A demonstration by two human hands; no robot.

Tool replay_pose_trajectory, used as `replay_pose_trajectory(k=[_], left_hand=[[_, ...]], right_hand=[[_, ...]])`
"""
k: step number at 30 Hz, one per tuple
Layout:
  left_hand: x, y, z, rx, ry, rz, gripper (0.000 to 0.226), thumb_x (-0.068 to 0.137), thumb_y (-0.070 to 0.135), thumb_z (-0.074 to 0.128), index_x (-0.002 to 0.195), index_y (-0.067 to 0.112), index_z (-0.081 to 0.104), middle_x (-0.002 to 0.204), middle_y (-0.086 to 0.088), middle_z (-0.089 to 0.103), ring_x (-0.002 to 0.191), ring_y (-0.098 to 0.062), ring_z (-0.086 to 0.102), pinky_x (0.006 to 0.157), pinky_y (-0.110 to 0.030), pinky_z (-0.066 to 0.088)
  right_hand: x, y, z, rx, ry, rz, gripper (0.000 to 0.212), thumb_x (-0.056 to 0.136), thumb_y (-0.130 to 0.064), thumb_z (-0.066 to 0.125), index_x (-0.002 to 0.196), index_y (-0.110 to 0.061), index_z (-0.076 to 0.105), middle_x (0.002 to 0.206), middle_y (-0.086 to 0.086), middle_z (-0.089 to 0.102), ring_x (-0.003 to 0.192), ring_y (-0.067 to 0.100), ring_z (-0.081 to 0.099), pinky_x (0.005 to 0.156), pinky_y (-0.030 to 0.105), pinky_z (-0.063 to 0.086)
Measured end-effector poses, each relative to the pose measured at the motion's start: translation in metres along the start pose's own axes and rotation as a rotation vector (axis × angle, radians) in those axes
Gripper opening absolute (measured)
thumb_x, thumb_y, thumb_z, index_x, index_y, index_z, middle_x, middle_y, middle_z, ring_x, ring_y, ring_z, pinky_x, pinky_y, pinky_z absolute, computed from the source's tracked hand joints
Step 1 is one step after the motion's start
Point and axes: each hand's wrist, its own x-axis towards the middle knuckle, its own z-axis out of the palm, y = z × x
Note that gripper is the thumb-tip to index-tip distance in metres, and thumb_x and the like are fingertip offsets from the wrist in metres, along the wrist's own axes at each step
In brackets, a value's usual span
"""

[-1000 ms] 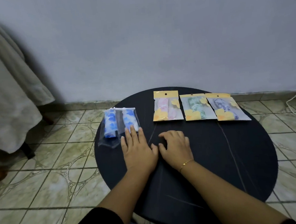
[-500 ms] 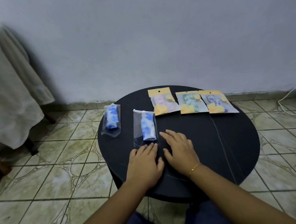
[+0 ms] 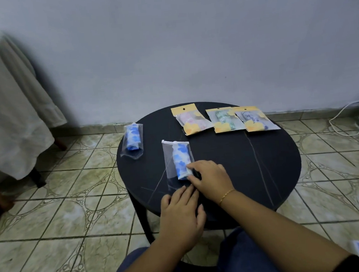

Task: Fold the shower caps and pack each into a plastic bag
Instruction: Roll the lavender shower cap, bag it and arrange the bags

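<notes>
Near table (image 3: 262, 172) front edge: clear plastic bag (image 3: 169, 168) holding folded blue shower cap (image 3: 181, 160). Right hand (image 3: 211, 179) fingers (image 3: 192, 166) pinching bag's lower right; grip partly hidden. Left hand (image 3: 181, 217) fingers straight, together, pressing bag's near end. Bag outline faint.

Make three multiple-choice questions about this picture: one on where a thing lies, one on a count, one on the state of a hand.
1. Where does the far blue bag lie?
A. at the table's left edge
B. on the floor
C. under the yellow packs

2. How many yellow packs lie at the back of the table?
A. one
B. three
C. five

3. What is the right hand doing?
A. hanging at the side
B. lifting a yellow pack
C. touching the near blue bag

Key: 1 A, the bag overhangs the left rim. 2 B, three lie in a row, the right two overlapping. 3 C, its fingertips lie on the bag's lower right part, with the left hand just below.
</notes>
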Motion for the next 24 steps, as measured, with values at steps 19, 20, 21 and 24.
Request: replay_pose_trajectory(k=[19, 20, 21, 24], left_hand=[[0.008, -0.089, -0.028, -0.163, 0.346, 0.188, 0.043, 0.074, 0.010, 0.047, 0.113, 0.018, 0.061, 0.126, -0.005, 0.055, 0.112, -0.020, 0.052, 0.085, -0.032, 0.040], [0.010, -0.095, -0.030, -0.115, 0.320, 0.183, 0.043, 0.075, 0.012, 0.047, 0.114, 0.019, 0.061, 0.127, -0.005, 0.055, 0.112, -0.020, 0.053, 0.084, -0.033, 0.040], [0.013, -0.100, -0.032, -0.065, 0.288, 0.190, 0.042, 0.076, 0.016, 0.049, 0.115, 0.019, 0.061, 0.128, -0.004, 0.056, 0.113, -0.020, 0.053, 0.083, -0.032, 0.039], [0.022, -0.108, -0.035, 0.040, 0.177, 0.252, 0.042, 0.079, 0.027, 0.053, 0.119, 0.018, 0.063, 0.133, -0.001, 0.056, 0.119, -0.017, 0.051, 0.083, -0.028, 0.036]], right_hand=[[-0.011, 0.007, -0.008, 0.086, -0.017, -0.079, 0.040, 0.092, -0.048, 0.043, 0.127, -0.031, 0.053, 0.118, -0.009, 0.060, 0.110, 0.016, 0.051, 0.090, 0.034, 0.037], [-0.013, 0.009, -0.009, 0.152, 0.015, -0.073, 0.039, 0.092, -0.041, 0.042, 0.127, -0.030, 0.054, 0.119, -0.008, 0.061, 0.109, 0.017, 0.052, 0.091, 0.035, 0.039], [-0.014, 0.013, -0.010, 0.188, 0.039, -0.066, 0.038, 0.091, -0.032, 0.043, 0.127, -0.027, 0.055, 0.120, -0.006, 0.062, 0.109, 0.019, 0.053, 0.092, 0.036, 0.040], [-0.015, 0.022, -0.013, 0.128, 0.010, -0.074, 0.041, 0.090, -0.016, 0.049, 0.129, -0.026, 0.053, 0.122, -0.005, 0.059, 0.112, 0.017, 0.050, 0.097, 0.032, 0.037]])
